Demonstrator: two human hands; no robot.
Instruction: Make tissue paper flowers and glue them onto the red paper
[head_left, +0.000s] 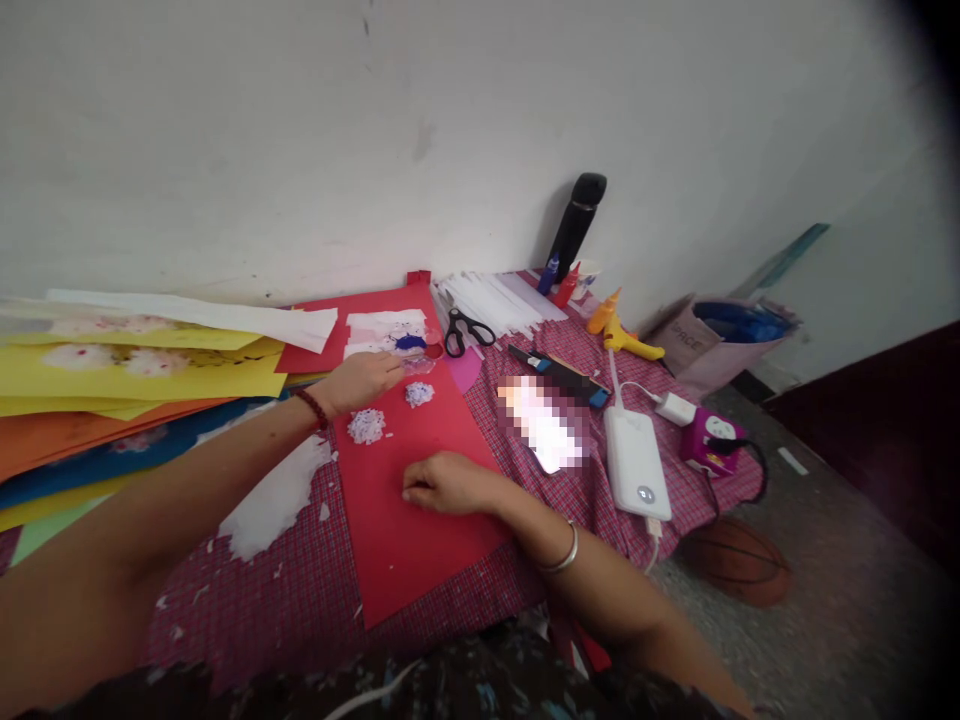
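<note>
Step in hand looks like reaching for blue paint (410, 343); left hand (366, 382) just beside, paint at its 1 o'clock, cannot tell if grip holds anything; right hand (450, 483) loosely curled on red sheet (420, 565), contents hidden; larger clump (366, 427) at sheet's 11 o'clock, smaller clump (419, 394) at 12; next calls for light touch
</note>
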